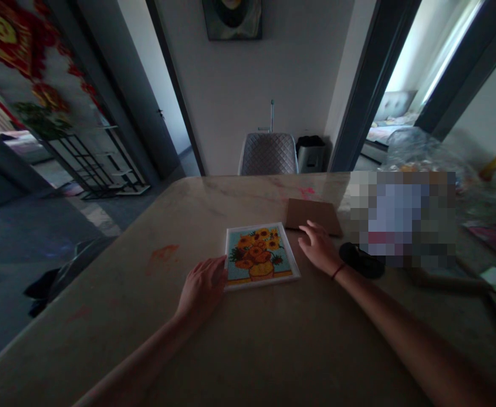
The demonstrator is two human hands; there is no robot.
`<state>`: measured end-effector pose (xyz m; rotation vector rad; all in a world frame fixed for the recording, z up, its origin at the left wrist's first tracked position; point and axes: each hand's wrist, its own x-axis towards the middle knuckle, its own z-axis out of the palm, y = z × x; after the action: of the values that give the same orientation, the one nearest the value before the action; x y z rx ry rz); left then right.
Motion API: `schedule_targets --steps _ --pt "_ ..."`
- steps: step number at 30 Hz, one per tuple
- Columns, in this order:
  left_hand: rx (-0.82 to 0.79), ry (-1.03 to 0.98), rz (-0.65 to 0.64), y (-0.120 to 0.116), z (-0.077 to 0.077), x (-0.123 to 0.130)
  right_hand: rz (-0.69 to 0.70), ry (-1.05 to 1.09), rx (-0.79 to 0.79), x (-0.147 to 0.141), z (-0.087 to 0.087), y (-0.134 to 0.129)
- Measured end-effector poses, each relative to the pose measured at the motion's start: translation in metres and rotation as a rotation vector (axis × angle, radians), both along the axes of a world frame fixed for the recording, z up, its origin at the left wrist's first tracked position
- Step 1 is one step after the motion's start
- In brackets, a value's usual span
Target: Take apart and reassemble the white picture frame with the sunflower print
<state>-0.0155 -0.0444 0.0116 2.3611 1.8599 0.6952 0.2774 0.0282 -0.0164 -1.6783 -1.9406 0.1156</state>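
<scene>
A white-framed sunflower picture [260, 255] lies face up on the table, its surface patterned like mosaic or beadwork. My left hand [203, 282] is at the picture's left edge, with bent fingers close together gripping that side of the frame; the thumb is hardly visible. To the right of the frame, my right hand [319, 247] is held with its fingers apart and nothing in them. Its fingertips are by the front edge of a flat brown cardboard-like panel [311, 216], and I cannot tell whether they touch it. A dark red cord circles the right wrist.
The marbled table [163, 328] has reddish stains. Close to my right forearm lies a black object [361, 261]. Clear plastic wrapping [421, 150] is heaped at the right, beside a blurred-out area. A quilted grey chair [270, 154] and a bin [310, 154] stand past the far edge.
</scene>
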Motion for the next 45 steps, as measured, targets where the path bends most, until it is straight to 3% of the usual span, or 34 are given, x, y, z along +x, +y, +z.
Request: schedule_targets --steps 3,7,12,15,18,21,27,34,40,45 --pt "0.003 0.009 -0.011 0.001 -0.001 -0.001 -0.130 -0.191 -0.015 0.001 -0.005 -0.001" --pt "0.003 0.003 -0.015 0.001 -0.002 -0.001 -0.153 -0.317 -0.024 -0.001 0.002 -0.007" --pt "-0.005 0.002 -0.016 0.001 -0.001 0.000 -0.132 -0.384 0.052 0.001 0.012 -0.009" --pt "0.005 -0.001 -0.016 0.001 -0.002 -0.001 -0.259 -0.381 0.093 0.004 0.009 -0.007" --pt "0.003 -0.002 -0.007 0.001 -0.003 -0.002 -0.355 -0.324 0.015 0.008 0.003 -0.004" --pt "-0.009 -0.004 -0.011 0.001 -0.004 -0.002 -0.324 -0.279 -0.030 0.010 0.002 -0.003" --pt "-0.011 0.001 0.003 0.001 -0.005 -0.002 -0.273 -0.323 0.090 0.016 0.003 0.000" --pt "-0.014 -0.015 -0.002 -0.001 -0.001 -0.001 -0.176 -0.433 0.004 0.020 0.003 0.003" --pt "-0.013 -0.033 0.001 -0.001 -0.001 -0.001 -0.230 -0.540 0.201 0.009 0.027 -0.012" --pt "-0.015 -0.048 0.015 -0.001 -0.002 -0.001 -0.143 -0.499 0.365 0.000 0.053 -0.022"
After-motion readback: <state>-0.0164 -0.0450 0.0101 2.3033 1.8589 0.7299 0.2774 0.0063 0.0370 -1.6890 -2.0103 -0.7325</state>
